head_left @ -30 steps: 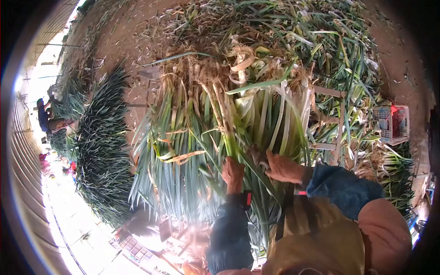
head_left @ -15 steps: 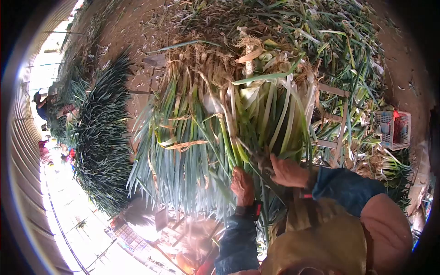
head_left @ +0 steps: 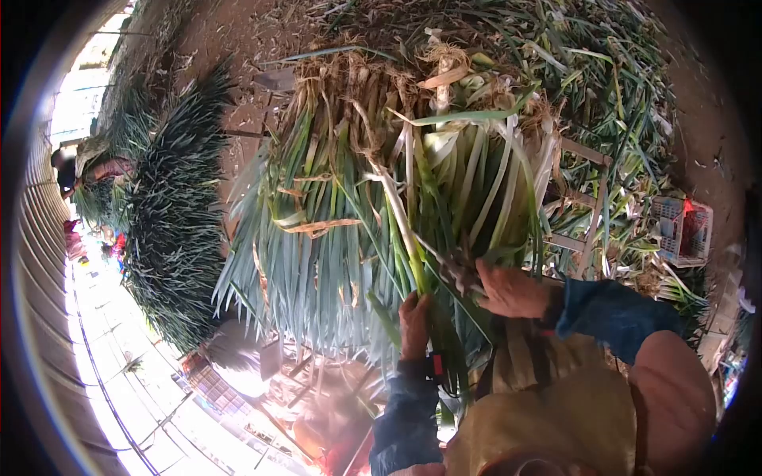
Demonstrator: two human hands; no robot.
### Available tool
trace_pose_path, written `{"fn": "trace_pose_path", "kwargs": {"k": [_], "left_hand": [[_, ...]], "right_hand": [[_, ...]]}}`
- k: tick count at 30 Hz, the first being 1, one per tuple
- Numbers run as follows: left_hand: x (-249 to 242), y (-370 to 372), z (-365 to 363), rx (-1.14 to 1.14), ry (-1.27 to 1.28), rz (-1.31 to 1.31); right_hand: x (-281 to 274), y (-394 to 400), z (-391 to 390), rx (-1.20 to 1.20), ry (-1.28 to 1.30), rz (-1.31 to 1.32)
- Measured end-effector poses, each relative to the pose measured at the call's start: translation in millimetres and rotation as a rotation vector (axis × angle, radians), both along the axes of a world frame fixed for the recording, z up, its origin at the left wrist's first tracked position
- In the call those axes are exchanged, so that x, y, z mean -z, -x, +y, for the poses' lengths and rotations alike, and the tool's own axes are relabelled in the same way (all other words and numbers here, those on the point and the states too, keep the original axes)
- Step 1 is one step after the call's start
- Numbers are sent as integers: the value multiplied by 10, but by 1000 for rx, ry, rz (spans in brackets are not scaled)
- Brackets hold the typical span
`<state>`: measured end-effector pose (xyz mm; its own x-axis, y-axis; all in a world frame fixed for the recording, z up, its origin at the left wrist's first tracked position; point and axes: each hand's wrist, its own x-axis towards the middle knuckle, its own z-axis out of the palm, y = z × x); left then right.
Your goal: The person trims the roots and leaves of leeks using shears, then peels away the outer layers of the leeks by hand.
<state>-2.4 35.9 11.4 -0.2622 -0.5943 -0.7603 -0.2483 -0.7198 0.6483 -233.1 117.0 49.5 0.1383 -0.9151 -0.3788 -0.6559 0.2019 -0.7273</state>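
My left hand (head_left: 414, 321), with a dark band at the wrist, is closed round the green part of a long green onion (head_left: 401, 218). The white stem slants up and left from the fist, its roots toward the far end. My right hand (head_left: 512, 292) is closed on a dark metal tool (head_left: 456, 274) whose thin tip reaches the stem just above my left hand; the tool's kind is unclear. Beneath both hands lies a thick layer of green onions (head_left: 317, 262), roots away from me and leaves toward me.
A tall heap of green onions (head_left: 175, 214) stands to the left, with a person (head_left: 65, 170) beyond it. Stripped leaves (head_left: 587, 71) litter the ground behind and to the right. A white plastic crate (head_left: 681, 230) sits at the far right, near a wooden frame (head_left: 591, 226).
My left hand has drawn slightly down and left with the green onion. The tool has come slightly lower beside the stem, and the whole view has shifted a little.
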Motion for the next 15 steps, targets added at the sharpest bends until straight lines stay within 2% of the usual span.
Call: {"fn": "trace_pose_path", "kwargs": {"k": [1,4,6,8,11,12,15], "left_hand": [[52,-7,28,-88,-33,73],[296,-240,82,-66,-75,111],[273,-233,74,-106,-126,124],[-2,42,-7,-219,-197,118],[459,-133,60,8,-103,120],[568,-132,43,11,-168,82],[887,-159,-34,618,301,-627]], "right_hand": [[-131,32,106,-42,13,7],[-480,85,388,-170,39,31],[-570,74,453,-208,32,29],[-547,54,416,-210,7,17],[-259,9,144,-151,10,23],[-134,-3,34,-115,2,28],[181,-10,-235,-7,-19,67]]}}
